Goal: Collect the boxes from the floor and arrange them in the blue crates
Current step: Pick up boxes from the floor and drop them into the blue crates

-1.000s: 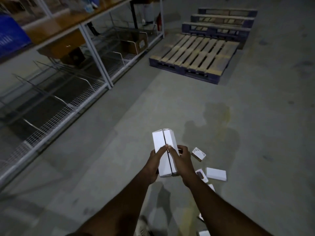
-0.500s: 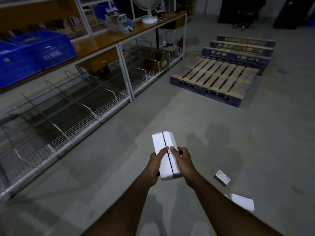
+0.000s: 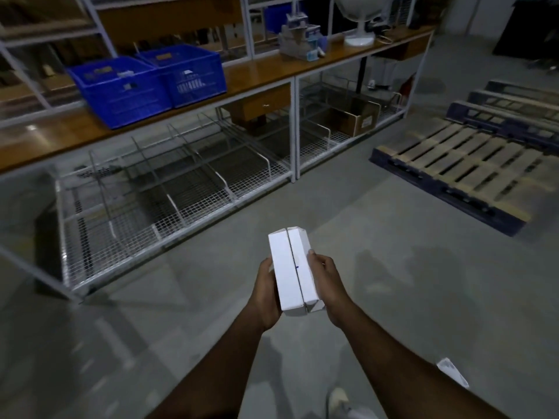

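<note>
Head view first, and it is the only one I have: I see both bare forearms reaching forward over a grey concrete floor [image 3: 393, 282]. My left hand [image 3: 266, 294] curls round the outer edge of the left white box [image 3: 286, 273], and my right hand [image 3: 328, 285] curls round the outer edge of the right white box [image 3: 304, 267]. The two boxes are long and flat, pressed side against side with a thin seam between them, tilted slightly left, held out in front of me above the floor. The right box carries a tiny blue mark close to the seam. Both grips are narrow and full: each hand holds its own box, fingers wrapped under where I cannot see them.

Ahead and to the left, two blue crates [image 3: 145, 86] stand touching each other on a wooden shelf [image 3: 260, 74] of a white metal rack; small items lie inside them, too dim to name. Below that shelf runs a wire mesh tier [image 3: 169, 195] with slanted dividers, and a brown carton [image 3: 357, 119] sits farther right on it. A white fan [image 3: 358, 19] stands on the shelf's far end. At right, a wooden pallet [image 3: 472, 170] lies flat on the floor. One more white box [image 3: 452, 373] lies on the floor beside my right forearm, and a pale shoe [image 3: 338, 400] shows near the bottom edge.
</note>
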{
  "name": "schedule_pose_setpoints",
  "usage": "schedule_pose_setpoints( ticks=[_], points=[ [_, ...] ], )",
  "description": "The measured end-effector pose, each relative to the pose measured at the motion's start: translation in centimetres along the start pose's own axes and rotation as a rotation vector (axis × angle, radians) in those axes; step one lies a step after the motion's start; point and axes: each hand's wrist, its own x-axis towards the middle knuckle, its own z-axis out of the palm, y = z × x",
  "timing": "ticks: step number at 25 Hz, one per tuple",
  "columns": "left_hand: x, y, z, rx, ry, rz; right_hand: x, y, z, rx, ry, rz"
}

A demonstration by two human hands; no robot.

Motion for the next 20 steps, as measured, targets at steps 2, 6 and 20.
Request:
schedule_pose_setpoints(
  ticks=[2, 6, 20],
  points=[
    [1.4, 1.7, -0.6, -0.012, 0.035, 0.047, 2.1, -1.5, 1.7, 0.005, -0.04, 0.011],
    [5.8, 5.6, -1.2, -0.01, 0.126, 0.128, 7.6, -4.9, 4.1, 0.011, -0.125, 0.021],
    [19.9, 20.0, -4.0, -0.04, 0.361, 0.287, 25.0, -17.6, 12.4, -0.078, -0.398, -0.038]
  ],
)
